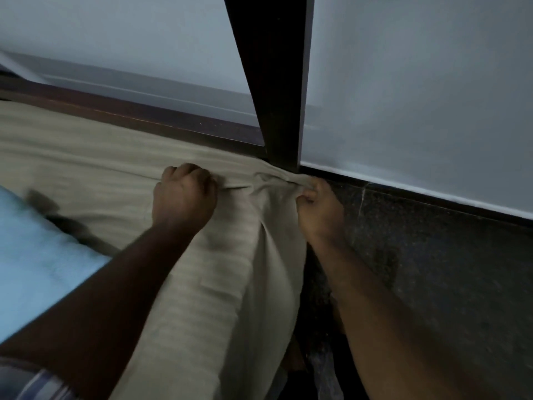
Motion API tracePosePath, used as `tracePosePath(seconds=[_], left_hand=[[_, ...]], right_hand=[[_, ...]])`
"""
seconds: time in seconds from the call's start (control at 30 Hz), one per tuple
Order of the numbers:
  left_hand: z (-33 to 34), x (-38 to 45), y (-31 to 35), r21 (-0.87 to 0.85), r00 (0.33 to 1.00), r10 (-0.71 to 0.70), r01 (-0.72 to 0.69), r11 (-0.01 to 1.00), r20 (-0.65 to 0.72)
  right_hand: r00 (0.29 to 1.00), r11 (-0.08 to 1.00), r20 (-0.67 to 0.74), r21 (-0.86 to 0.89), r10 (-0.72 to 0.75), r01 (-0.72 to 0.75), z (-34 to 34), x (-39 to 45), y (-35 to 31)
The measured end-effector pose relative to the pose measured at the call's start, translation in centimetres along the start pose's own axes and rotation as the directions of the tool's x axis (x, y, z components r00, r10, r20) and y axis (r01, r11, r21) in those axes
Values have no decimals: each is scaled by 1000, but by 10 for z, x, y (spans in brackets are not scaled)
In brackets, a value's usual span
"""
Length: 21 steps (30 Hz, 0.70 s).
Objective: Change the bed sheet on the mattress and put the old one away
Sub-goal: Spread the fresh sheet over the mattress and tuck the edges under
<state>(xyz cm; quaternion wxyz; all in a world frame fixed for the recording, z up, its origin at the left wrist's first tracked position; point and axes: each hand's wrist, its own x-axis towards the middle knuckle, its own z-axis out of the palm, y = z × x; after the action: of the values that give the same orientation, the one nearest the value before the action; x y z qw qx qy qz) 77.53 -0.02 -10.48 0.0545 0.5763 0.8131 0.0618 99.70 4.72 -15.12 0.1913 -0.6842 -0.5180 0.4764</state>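
Note:
A beige striped bed sheet (pixel 95 166) covers the mattress and hangs over its right side. My left hand (pixel 184 194) is a fist on top of the mattress near the far right corner, gripping a fold of the sheet. My right hand (pixel 317 203) pinches the bunched sheet corner just below the dark bedpost (pixel 277 82). The cloth is pulled taut between both hands. The mattress itself is hidden under the sheet.
A light blue cloth (pixel 37 255) lies on the bed at the left. A dark wooden bed frame rail (pixel 144 119) runs along the pale wall (pixel 418 96). Dark speckled floor (pixel 432 269) lies to the right of the bed.

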Motion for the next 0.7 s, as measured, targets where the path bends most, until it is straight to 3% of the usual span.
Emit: tracePosePath(seconds=[0.1,0.17,0.23,0.33,0.4,0.43,0.5,0.57,0.6,0.63,0.67,0.7], left_hand=[[2,9,-6,80,988,9,-21,997,156],[5,19,-6,60,976,-62,50,997,208],[10,31,-3,-50,968,-151,164,985,200],[13,44,5,-173,955,-164,210,962,248],[20,46,8,-283,960,-208,255,924,186],[23,46,11,-394,947,-296,322,861,127],[30,44,27,-633,841,-537,446,633,55],[38,44,41,-776,747,-663,441,451,39],[42,40,44,-781,770,-637,420,462,37],[47,34,43,-729,841,-540,383,568,22],[51,27,39,-621,939,-345,271,736,1],[55,23,32,-449,994,-107,105,887,21]], right_hand=[[992,995,75,34,-98,96,15,-7,-1],[987,997,160,79,-34,21,26,0,0],[980,990,193,125,44,-69,32,9,-1],[968,980,238,162,72,-113,34,20,-6],[959,955,258,237,114,-177,38,22,-8],[964,935,232,292,133,-199,41,23,-8],[980,914,133,362,145,-185,48,27,-5],[991,915,44,380,128,-135,50,28,-2],[994,915,8,391,106,-100,49,26,0],[997,921,-10,385,73,-64,48,24,3],[999,928,20,370,32,-37,47,21,5],[997,936,83,351,-2,-27,48,20,8]])
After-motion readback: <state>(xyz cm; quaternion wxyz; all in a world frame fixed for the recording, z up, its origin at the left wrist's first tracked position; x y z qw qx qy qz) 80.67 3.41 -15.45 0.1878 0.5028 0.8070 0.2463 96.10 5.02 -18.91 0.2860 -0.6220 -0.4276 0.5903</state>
